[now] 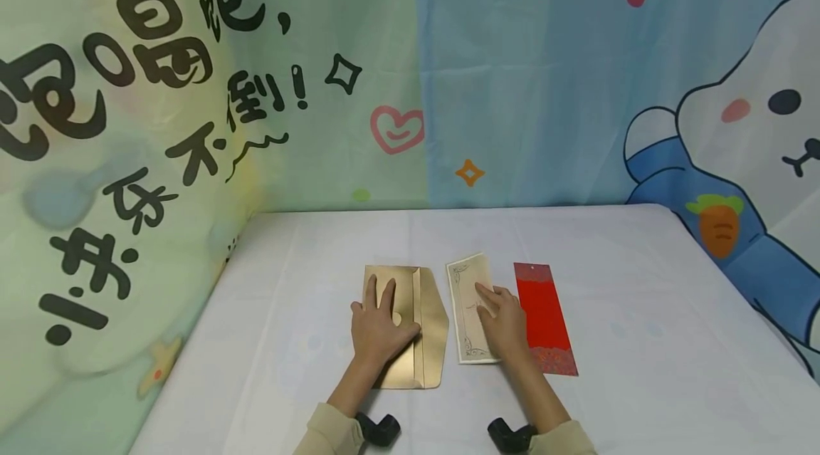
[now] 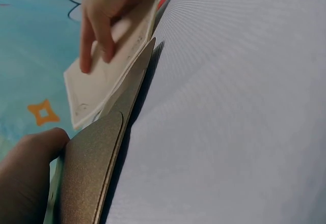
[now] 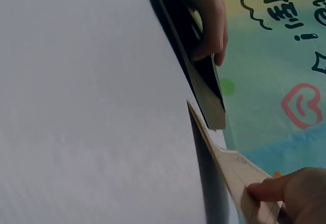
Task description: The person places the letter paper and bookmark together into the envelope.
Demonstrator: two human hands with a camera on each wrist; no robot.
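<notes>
A gold envelope (image 1: pixel 405 368) lies on the white table with its flap (image 1: pixel 435 327) unfolded to the right. My left hand (image 1: pixel 376 332) rests on it, fingers spread toward its far end and thumb out near the flap's fold. Just right of the envelope is a cream card (image 1: pixel 466 298) with ornate corner prints, its far end angled slightly left. Fingertips of my right hand (image 1: pixel 504 325) touch its face; the hand hides part of its right side. In the left wrist view the fingers point down onto the card (image 2: pixel 86 94).
A red paper strip (image 1: pixel 544 309) with patterned ends lies right of the card, partly behind my right hand. Black wrist mounts (image 1: pixel 379 431) sit at both sleeves. A printed curtain (image 1: pixel 333 156) hangs behind and left of the table (image 1: pixel 288 298).
</notes>
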